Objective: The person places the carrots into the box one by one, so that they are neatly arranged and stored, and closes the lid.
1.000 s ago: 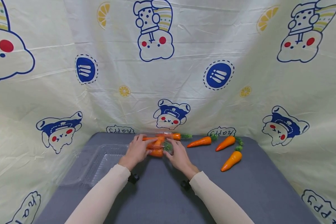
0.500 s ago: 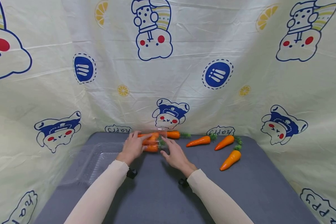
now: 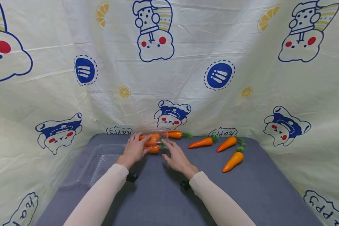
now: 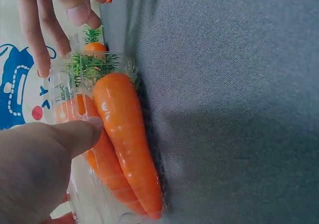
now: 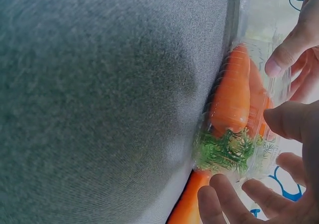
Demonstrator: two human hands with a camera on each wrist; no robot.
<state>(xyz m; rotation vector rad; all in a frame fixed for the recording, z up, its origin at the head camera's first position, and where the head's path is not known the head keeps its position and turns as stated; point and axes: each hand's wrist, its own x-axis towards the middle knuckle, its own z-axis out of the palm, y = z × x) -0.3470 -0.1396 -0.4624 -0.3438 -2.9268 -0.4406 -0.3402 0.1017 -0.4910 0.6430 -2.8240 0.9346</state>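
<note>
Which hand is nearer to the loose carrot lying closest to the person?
The right. The right hand is to the left of that carrot, apart from it; the left hand is farther left, beyond the right hand.

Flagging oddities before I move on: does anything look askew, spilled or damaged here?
Behind the grey table, the pale cloth backdrop with blue cartoon prints looks odd: its "happy" lettering reads upside down. No spill or damage shows.

Screened-off tabletop workspace [image 3: 164, 201] — cartoon-printed sheet [image 3: 187, 77].

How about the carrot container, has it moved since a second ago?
Yes, in the head view the carrot container shifted left, away from the front-right carrot.
</note>
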